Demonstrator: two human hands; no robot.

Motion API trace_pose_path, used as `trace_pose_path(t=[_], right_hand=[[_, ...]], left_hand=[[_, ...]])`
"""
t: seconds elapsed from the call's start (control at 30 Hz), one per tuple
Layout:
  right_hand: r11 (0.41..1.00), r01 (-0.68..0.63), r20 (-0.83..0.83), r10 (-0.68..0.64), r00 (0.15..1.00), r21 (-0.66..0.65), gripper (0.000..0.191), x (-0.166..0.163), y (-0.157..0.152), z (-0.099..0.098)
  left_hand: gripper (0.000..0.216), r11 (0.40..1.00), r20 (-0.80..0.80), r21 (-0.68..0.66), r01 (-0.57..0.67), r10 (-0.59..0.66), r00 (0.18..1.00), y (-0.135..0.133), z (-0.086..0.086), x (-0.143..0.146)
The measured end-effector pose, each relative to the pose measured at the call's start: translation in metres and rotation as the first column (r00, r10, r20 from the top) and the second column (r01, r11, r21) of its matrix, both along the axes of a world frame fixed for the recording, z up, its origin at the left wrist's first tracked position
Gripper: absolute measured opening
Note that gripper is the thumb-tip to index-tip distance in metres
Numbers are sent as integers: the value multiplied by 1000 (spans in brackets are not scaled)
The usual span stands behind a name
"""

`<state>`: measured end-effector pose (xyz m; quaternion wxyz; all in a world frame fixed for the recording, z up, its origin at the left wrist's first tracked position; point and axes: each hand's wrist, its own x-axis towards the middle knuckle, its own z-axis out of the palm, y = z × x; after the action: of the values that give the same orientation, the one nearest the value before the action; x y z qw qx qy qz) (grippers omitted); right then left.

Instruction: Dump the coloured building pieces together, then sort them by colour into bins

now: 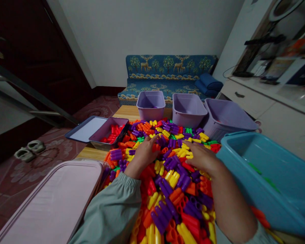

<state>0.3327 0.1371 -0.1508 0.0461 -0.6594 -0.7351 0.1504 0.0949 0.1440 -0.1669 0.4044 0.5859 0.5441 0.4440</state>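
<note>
A thick heap of plastic tube-shaped building blocks (171, 178) in purple, yellow, orange, red and green covers the table before me. My left hand (144, 153) reaches into the heap's left side, fingers apart, close to orange and red blocks. Across from it, my right hand (202, 155) rests with fingers stretched over yellow blocks (185, 151) on the right side. Neither hand visibly grips a block, though some fingertips are partly hidden among the pieces.
Lilac bins (151, 105) line the far edge. A teal tub (269, 169) with some green pieces stands right. At left are a small box of red blocks (114, 132), a blue-rimmed lid (85, 128) and a pink lidded container (58, 200). Behind is a patterned sofa (167, 84).
</note>
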Motion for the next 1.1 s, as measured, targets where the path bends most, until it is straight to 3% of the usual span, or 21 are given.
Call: trace_pose_path(t=[0.1, 0.27, 0.43, 0.6, 0.77, 0.9, 1.0, 1.1], right_hand=[[992, -92, -182, 105, 978, 81, 75, -14, 3, -10], [985, -45, -396, 110, 912, 169, 61, -35, 6, -16], [984, -43, -625, 143, 767, 171, 60, -47, 5, -17], [988, -31, -801, 143, 581, 154, 55, -54, 5, -16], [989, 79, -890, 76, 449, 124, 31, -53, 11, -21], [983, 171, -925, 1, 381, 71, 26, -50, 13, -22], [982, 177, -918, -7, 397, 69, 26, -52, 11, -18], [991, 122, -932, 0, 364, 48, 30, -54, 7, -14]], left_hand=[[57, 997, 89, 22, 80, -82, 993, 0, 0, 2], [54, 988, 81, 79, 132, -139, 987, 2, -1, 2], [57, 988, 346, 53, 147, -156, 925, 4, 4, 3], [57, 961, 511, 23, 274, -247, 823, 3, 8, 8], [48, 974, 331, 190, 124, -182, 926, 1, 10, 9], [34, 964, 211, 259, 56, -113, 971, -2, 14, 8], [32, 964, 166, 255, 75, -120, 979, -3, 14, 10], [45, 955, 113, 259, 147, -181, 977, -3, 12, 11]])
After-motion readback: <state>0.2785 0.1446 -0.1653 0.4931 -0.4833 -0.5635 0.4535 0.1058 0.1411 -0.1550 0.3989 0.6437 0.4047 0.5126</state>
